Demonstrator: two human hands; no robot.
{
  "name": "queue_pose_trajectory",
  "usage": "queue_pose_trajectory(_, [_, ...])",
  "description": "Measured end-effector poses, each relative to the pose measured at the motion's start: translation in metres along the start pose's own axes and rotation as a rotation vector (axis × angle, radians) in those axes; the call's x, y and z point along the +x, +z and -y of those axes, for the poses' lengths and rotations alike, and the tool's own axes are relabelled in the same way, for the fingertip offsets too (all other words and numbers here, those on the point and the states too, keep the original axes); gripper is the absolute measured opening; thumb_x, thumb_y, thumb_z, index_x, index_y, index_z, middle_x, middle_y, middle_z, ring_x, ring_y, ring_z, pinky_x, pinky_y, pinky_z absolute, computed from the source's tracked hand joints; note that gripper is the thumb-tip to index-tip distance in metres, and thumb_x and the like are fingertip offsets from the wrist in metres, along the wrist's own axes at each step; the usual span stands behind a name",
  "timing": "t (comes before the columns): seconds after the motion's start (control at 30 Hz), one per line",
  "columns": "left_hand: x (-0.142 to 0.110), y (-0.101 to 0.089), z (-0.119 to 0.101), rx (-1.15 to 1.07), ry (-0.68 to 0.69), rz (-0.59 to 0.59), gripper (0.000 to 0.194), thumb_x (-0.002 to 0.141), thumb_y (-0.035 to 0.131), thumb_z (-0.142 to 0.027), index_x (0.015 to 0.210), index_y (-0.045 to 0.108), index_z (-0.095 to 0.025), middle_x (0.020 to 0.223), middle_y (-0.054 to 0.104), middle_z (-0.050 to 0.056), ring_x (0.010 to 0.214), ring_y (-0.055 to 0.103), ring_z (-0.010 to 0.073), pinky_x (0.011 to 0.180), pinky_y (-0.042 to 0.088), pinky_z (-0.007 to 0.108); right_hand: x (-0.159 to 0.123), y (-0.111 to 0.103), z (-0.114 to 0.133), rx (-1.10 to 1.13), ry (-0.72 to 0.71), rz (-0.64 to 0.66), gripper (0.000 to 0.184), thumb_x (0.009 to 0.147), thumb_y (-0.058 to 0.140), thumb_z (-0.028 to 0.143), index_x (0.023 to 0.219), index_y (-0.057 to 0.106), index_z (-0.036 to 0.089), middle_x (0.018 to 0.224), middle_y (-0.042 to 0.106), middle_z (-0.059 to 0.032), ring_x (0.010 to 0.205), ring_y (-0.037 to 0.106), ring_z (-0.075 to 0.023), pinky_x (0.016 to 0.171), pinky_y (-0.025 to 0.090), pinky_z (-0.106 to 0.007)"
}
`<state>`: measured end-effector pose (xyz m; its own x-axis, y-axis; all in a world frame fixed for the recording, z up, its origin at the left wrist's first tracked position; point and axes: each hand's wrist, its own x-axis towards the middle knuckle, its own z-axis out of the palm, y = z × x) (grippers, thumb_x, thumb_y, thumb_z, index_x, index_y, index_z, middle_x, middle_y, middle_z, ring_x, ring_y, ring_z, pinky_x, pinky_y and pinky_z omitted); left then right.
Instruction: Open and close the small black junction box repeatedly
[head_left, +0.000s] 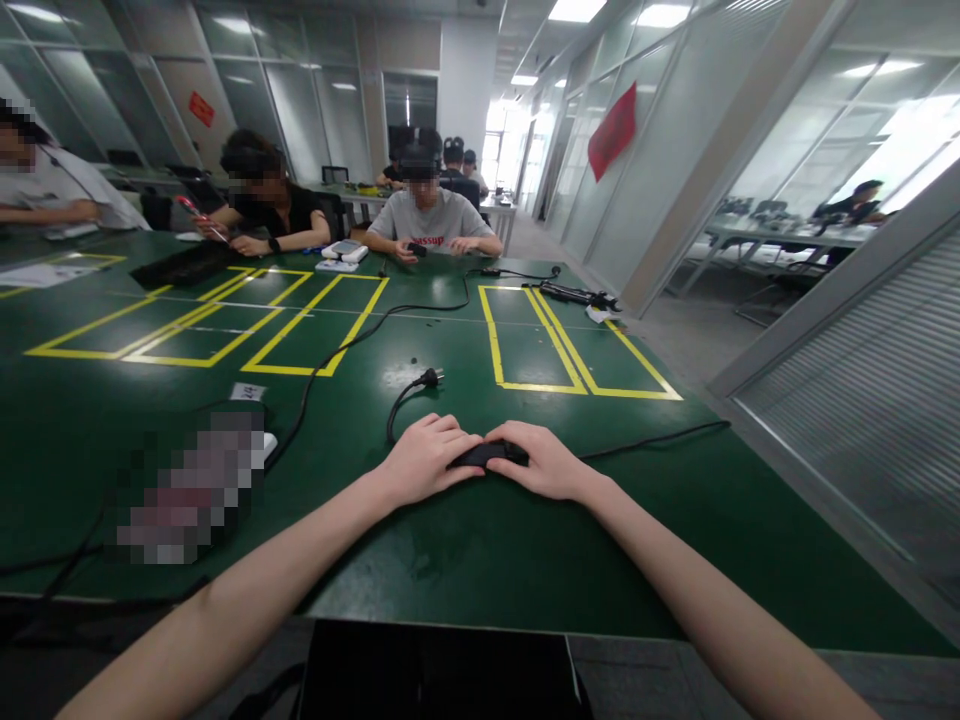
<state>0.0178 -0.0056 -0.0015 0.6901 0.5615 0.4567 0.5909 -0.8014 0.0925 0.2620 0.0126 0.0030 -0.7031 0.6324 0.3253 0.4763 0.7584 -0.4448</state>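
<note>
Both my hands rest on the green table near its front edge, closed around a small black power adapter. My left hand covers its left end with curled fingers. My right hand grips its right end. A black cable runs from the adapter to the right. Another black cord curls away from my left hand to a plug lying on the table just beyond.
Yellow tape rectangles mark the table. A long black cable crosses the middle. Three other people sit at the far side with small devices. A black power strip lies far right. A glass partition stands right.
</note>
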Motion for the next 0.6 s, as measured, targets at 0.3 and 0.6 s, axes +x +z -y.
queue_pose_trajectory(0.3, [-0.003, -0.002, -0.001, -0.069, -0.045, -0.045, 0.031, 0.1, 0.062, -0.045, 0.11, 0.072, -0.018, 0.098, 0.075, 0.008, 0.09, 0.065, 0.0211, 0.08, 0.047, 0.035, -0.001, -0.005, 0.001, 0.419, 0.16, 0.036, 0.029, 0.092, 0.069, 0.044, 0.108, 0.066, 0.02, 0.097, 0.074, -0.0062, 0.086, 0.067, -0.0198, 0.077, 0.052, -0.033])
queue_pose_trajectory(0.6, [-0.003, 0.001, -0.001, -0.033, 0.068, -0.077, 0.036, 0.102, 0.058, -0.048, 0.116, 0.071, -0.017, 0.101, 0.078, 0.009, 0.093, 0.065, 0.0224, 0.08, 0.047, 0.036, 0.001, -0.01, 0.001, 0.874, 0.371, 0.277, 0.047, 0.077, 0.083, 0.055, 0.094, 0.057, 0.02, 0.084, 0.071, -0.0011, 0.068, 0.067, -0.0133, 0.056, 0.048, -0.022])
